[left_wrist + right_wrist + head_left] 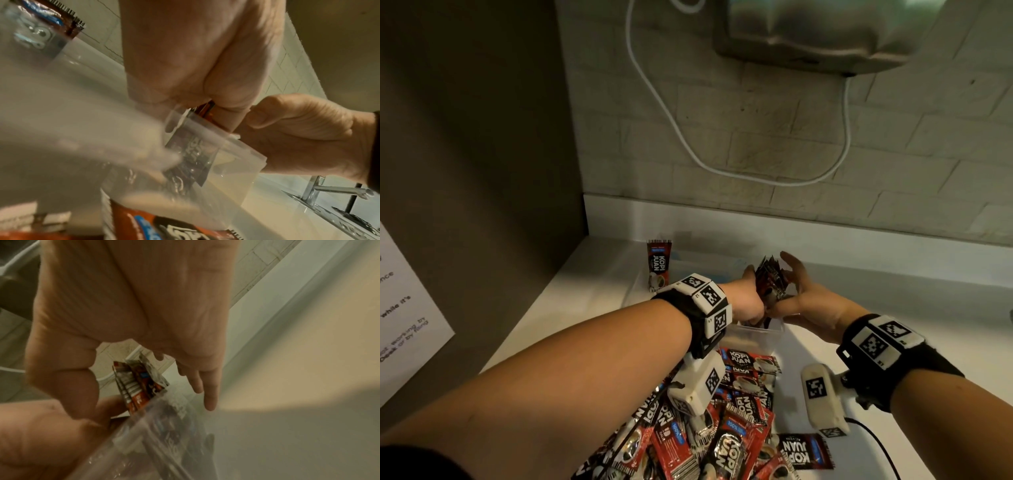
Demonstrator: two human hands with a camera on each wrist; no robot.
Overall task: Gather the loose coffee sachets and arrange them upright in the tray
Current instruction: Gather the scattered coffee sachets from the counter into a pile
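Note:
My left hand (748, 299) grips a bundle of red and black coffee sachets (770, 279) by its lower part, standing it upright over the clear plastic tray (763, 337). In the left wrist view the sachets' lower ends (191, 155) show through the tray wall (236, 170). My right hand (799, 284) is on the bundle's right side with its fingers (207, 394) straight, its thumb by my left hand. The right wrist view shows the bundle's top (139, 382) fanned out. A heap of loose sachets (722, 428) lies on the counter in front of the tray.
One sachet (659, 265) stands upright near the back left of the white counter. A hand dryer (825, 31) and a white cable (688, 137) hang on the tiled wall. A brown side panel bounds the left. A faucet (320, 188) stands to the right.

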